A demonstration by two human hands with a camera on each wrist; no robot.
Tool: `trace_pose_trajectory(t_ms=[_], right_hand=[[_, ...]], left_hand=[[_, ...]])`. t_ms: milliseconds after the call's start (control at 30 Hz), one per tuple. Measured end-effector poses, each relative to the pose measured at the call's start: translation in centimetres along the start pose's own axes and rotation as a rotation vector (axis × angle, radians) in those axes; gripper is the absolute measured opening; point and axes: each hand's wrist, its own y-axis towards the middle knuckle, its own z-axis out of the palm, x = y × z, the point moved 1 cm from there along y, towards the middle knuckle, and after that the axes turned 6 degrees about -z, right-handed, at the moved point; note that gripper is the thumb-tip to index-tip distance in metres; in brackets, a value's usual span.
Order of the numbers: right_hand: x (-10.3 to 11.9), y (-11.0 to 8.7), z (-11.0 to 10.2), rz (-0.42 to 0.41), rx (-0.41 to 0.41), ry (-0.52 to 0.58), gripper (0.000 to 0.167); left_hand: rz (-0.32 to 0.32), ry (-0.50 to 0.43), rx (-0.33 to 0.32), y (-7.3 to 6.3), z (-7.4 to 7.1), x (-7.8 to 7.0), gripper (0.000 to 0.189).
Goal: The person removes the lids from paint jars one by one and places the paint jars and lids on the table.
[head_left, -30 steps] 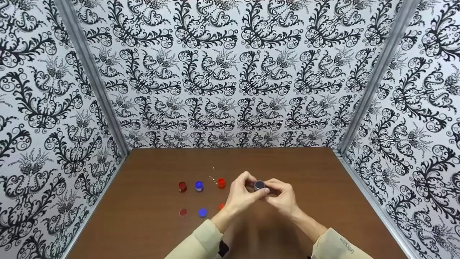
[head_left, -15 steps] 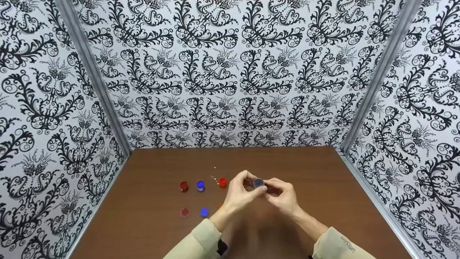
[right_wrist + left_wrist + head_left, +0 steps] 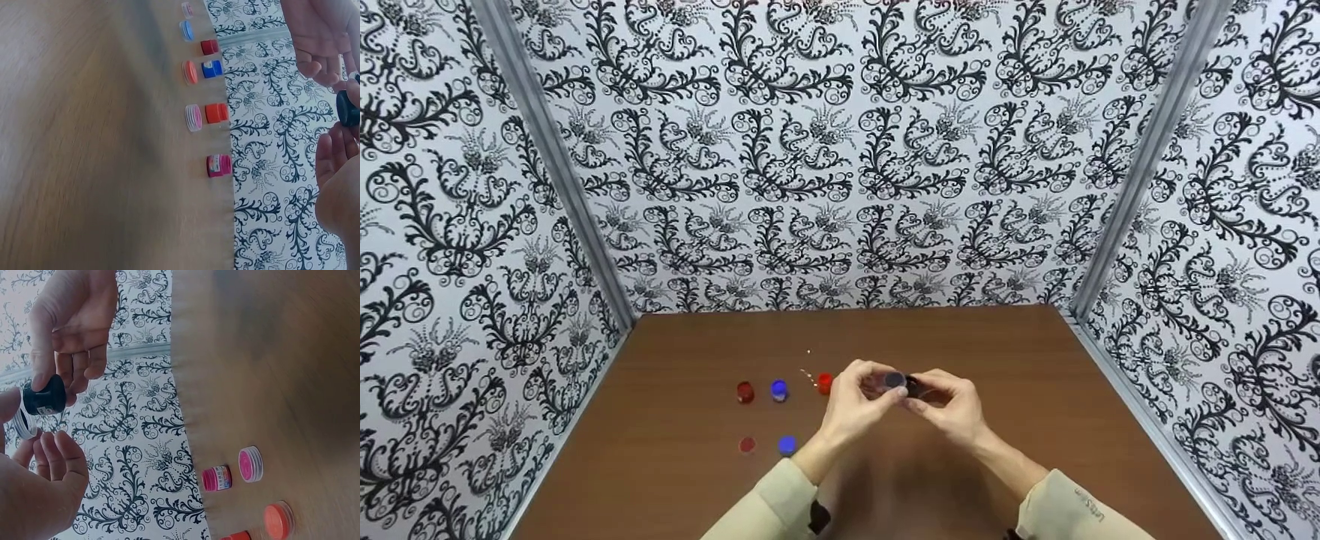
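Note:
Both hands are raised over the table, close together in the head view. My left hand (image 3: 851, 405) pinches a clear-rimmed screw lid (image 3: 894, 380) with a dark inside. Beside it, my right hand (image 3: 956, 409) grips a small black paint jar (image 3: 48, 395) between thumb and fingers. In the left wrist view the jar lies tilted on its side, and the lid's ridged rim (image 3: 23, 423) stands right at its mouth, slightly askew. The right wrist view catches the black jar (image 3: 349, 108) at its right edge, partly hidden by fingers.
On the brown table (image 3: 675, 352), left of the hands, stand a dark red jar (image 3: 745, 392), a blue jar (image 3: 779, 390) and an orange-red jar (image 3: 825, 383). Nearer lie a red lid (image 3: 747, 445) and a blue lid (image 3: 787, 445). A pink jar (image 3: 218, 166) shows in the wrist views.
The lid has come away from the black jar: my left hand has shifted slightly left with it, and the dark jar now shows beside it in my right hand.

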Motion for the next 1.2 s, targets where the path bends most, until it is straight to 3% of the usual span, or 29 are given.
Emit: trace_pose_trajectory(t_ms=[333, 533, 767, 967, 1200], right_hand=[[-0.9, -0.2, -0.8, 0.031, -0.007, -0.058, 0.033], [-1.3, -0.1, -1.1, 0.065, -0.034, -0.097, 0.033], [-2.4, 0.1, -1.4, 0.136, -0.070, -0.128, 0.032], [-3.4, 0.3, -1.5, 0.142, -0.094, -0.180, 0.032], [-4.3, 0.7, -1.3, 0.230, -0.093, -0.241, 0.032]], left_hand=[[-0.020, 0.042, -0.034, -0.3, 0.0, 1.0, 0.027], [-0.001, 0.084, -0.038, -0.5, 0.2, 1.9, 0.027], [0.009, 0.179, -0.012, -0.9, 0.8, 3.3, 0.027], [0.018, 0.244, -0.012, -1.0, 1.4, 4.2, 0.027], [-0.003, 0.273, 0.013, -1.1, 2.3, 5.3, 0.027]])
